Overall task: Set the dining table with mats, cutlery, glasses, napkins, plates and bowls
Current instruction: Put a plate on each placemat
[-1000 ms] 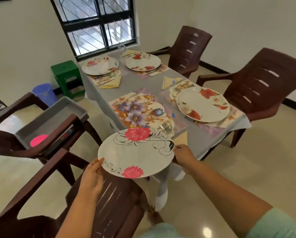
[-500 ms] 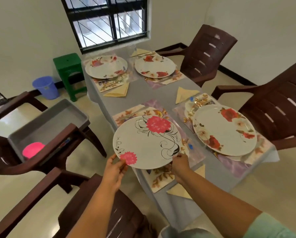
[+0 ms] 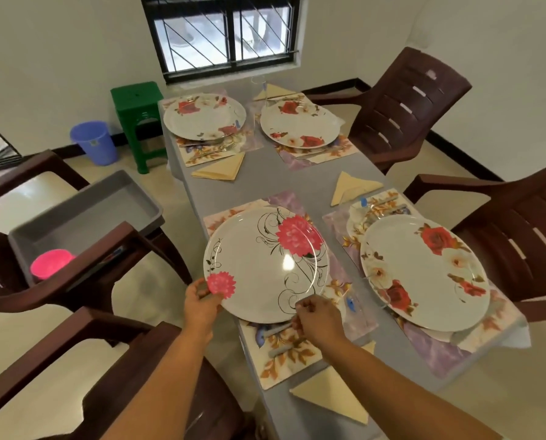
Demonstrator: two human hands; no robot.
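Where pink flowers bloom, plate (image 3: pixel 259 268) gleams white.

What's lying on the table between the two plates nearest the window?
In the head view, only mat edges and a bare grey strip of table lie between the left far plate and right far plate.
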